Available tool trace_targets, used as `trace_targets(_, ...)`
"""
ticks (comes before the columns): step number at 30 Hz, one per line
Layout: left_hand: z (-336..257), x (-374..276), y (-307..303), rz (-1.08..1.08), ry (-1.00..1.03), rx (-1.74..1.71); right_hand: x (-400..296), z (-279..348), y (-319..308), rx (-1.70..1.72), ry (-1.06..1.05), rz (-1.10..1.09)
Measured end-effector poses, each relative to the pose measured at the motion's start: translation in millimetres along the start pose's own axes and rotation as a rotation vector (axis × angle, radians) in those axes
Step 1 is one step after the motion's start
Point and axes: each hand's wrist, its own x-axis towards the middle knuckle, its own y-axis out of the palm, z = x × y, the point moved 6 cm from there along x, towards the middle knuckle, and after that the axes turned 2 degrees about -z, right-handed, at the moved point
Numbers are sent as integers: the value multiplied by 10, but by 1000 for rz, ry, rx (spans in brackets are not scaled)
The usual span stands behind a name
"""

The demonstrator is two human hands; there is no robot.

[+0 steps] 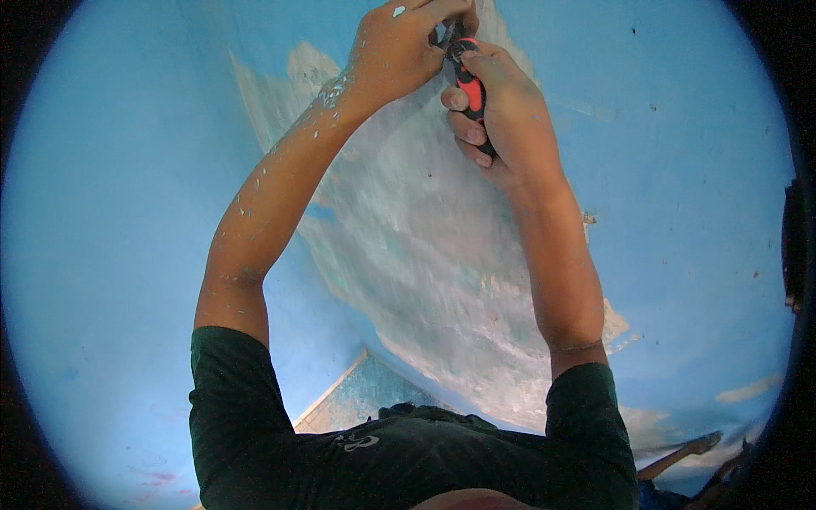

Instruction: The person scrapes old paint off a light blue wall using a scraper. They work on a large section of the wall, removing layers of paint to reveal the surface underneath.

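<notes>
Both my hands are raised at the top of the view, close to a blue painted wall (pixel 637 159). My right hand (pixel 510 108) is closed around the red and black handle of a hand tool (pixel 472 92). My left hand (pixel 401 54) is just left of the tool's upper end, fingers bent around a dark part there; whether it grips that part is hard to tell. Pale flakes stick to my left hand and forearm. Behind my arms lies a large bare greyish patch (pixel 421 185) where the blue paint is gone. The tool's working end is mostly hidden.
Another person's arm (pixel 682 454) reaches in at the lower right, by a further bare patch (pixel 749 389). A dark object (pixel 794 245) stands at the right rim. Below, a wall corner and a mottled blue surface (pixel 376 389) show behind my dark shirt.
</notes>
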Motion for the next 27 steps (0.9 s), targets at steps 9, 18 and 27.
trace_targets(9,125,30,-3,-16,-38,-135,113,95,73,-66,-41,-26)
trace_targets(18,114,42,24,-50,-56,26,124,73,21,-74,-6,1)
trace_targets(27,96,53,4,-26,-67,36,133,63,26,-52,16,17)
